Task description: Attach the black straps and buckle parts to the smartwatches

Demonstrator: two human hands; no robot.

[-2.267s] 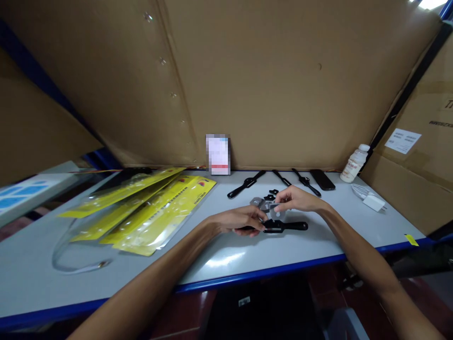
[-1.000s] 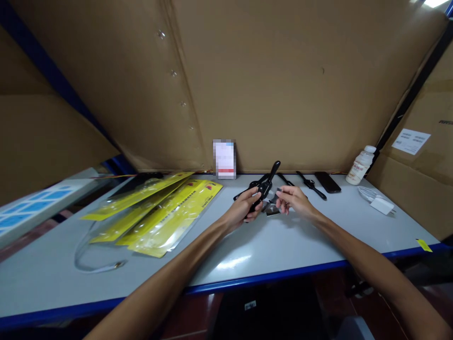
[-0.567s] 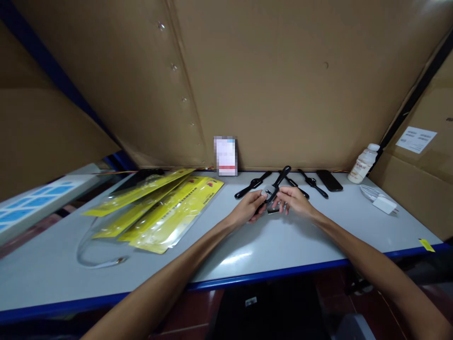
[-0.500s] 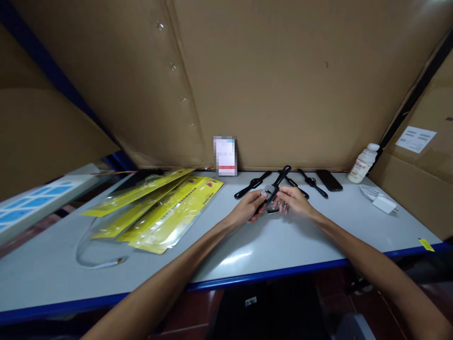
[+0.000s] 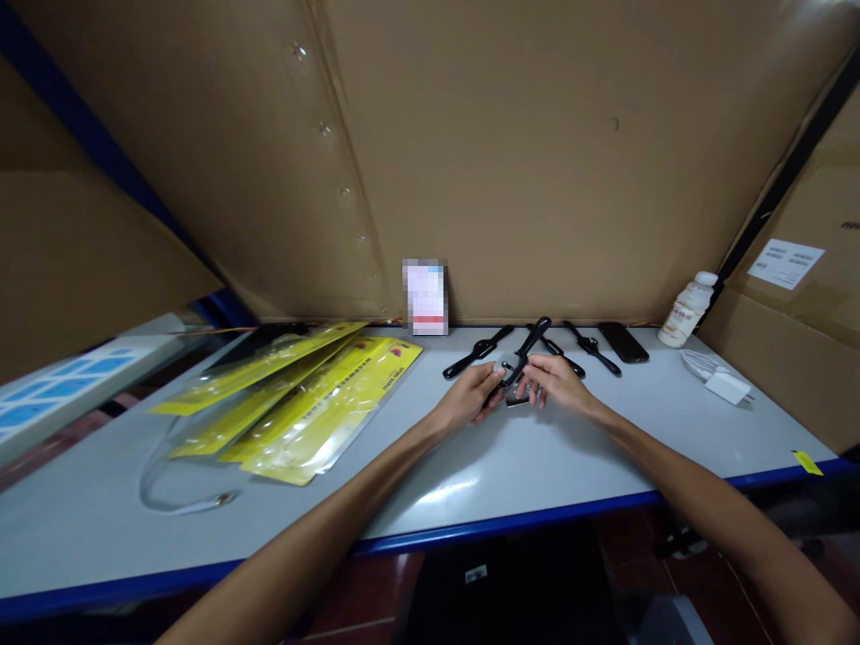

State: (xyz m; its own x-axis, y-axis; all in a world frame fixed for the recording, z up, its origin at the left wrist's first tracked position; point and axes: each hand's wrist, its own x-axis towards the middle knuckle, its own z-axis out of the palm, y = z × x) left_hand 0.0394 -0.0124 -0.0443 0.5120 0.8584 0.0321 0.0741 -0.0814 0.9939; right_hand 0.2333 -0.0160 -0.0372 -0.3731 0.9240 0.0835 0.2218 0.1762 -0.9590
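My left hand (image 5: pixel 476 392) is closed around a black spokeshave (image 5: pixel 536 336), its grey metal plate facing up and one handle slanting up to the right. The fingers of my right hand (image 5: pixel 554 381) are pinched at the tool's near side, close to the plate. A small flat metal piece (image 5: pixel 517 402) shows just below the fingers; whether it is held or lies on the table I cannot tell. Behind my hands lie a black spokeshave (image 5: pixel 480 349) on the left, another (image 5: pixel 592 348) on the right, and a third, partly hidden black tool (image 5: pixel 568 358) between them.
Yellow blister packs (image 5: pixel 329 408) overlap on the table's left, beside a pale cable (image 5: pixel 151 502). A blurred upright card (image 5: pixel 425 296) leans on the cardboard wall. To the right are a black phone (image 5: pixel 623 342), a white bottle (image 5: pixel 686 313) and a white charger (image 5: pixel 727 387).
Both hands stay on the spokeshave in nearly the same place. The view has shifted very slightly.
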